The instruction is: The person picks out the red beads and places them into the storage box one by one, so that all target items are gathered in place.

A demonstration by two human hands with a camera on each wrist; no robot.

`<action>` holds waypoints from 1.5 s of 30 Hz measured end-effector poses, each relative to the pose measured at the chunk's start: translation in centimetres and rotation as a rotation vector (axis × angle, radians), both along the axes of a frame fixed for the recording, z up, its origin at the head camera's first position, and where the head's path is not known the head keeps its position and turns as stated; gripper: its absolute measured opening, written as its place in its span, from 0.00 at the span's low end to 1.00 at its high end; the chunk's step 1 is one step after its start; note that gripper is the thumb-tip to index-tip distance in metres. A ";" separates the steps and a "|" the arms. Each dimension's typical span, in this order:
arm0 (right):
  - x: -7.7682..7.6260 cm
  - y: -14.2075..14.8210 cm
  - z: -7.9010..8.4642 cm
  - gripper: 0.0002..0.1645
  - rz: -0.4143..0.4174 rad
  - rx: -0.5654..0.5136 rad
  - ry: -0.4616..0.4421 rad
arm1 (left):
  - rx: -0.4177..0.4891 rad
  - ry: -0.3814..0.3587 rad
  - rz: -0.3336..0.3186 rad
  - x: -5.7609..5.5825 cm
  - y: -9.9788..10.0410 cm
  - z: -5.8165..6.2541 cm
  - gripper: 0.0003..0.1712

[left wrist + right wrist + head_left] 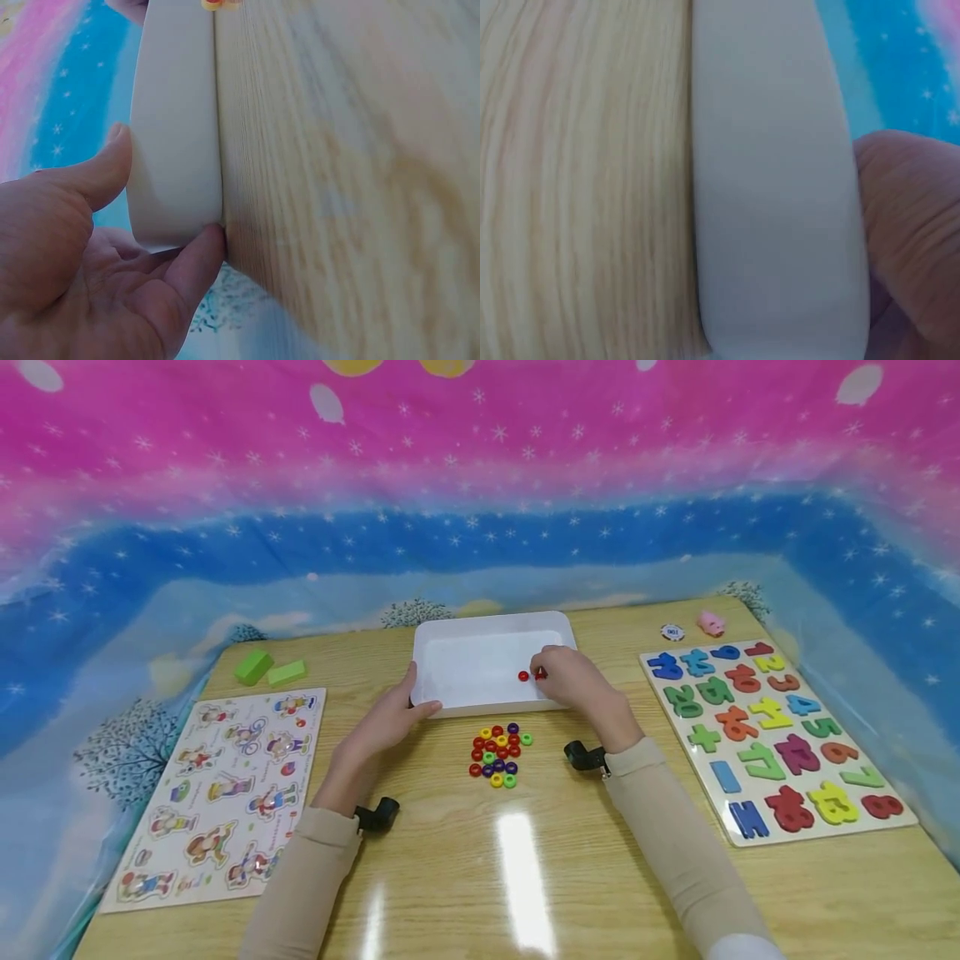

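The number board (753,791) at the right of the head view carries coloured numerals (797,753) from 1 to 20, a green plus sign (703,738), a light-blue minus bar (725,777) and what looks like a dark-blue equals sign (748,819). The chip (672,632) at upper right seems to read 100. The picture board (197,806), lower left, has captions too small to read.

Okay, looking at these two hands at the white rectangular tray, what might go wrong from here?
The small, glossy red ring at the fingertips of the right hand might slip and roll away. If the left hand, gripping the white rectangular tray, pulls it nearer, it could scatter the small multicoloured rings lying just in front.
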State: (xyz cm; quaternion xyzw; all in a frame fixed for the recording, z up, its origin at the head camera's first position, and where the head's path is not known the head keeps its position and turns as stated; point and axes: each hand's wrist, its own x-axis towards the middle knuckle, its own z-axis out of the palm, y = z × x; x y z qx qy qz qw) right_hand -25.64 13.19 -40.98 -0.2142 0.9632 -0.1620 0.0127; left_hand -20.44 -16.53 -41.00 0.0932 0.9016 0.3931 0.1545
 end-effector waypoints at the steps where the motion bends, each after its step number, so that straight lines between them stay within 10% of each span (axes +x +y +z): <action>1: 0.0 0.0 0.0 0.12 -0.012 -0.003 -0.003 | -0.002 0.004 -0.001 0.0 0.0 0.0 0.49; 11: 0.6 0.0 0.8 0.12 -0.004 -0.089 0.028 | -0.004 0.010 -0.008 0.0 0.0 0.3 0.49; 24: 5.4 -0.9 4.1 0.11 0.293 -0.154 0.004 | -0.006 0.017 -0.006 -0.1 -0.1 0.0 0.50; 45: 8.1 -3.4 0.7 0.08 0.353 0.125 0.111 | -0.021 0.000 -0.006 -0.1 -0.2 0.0 0.49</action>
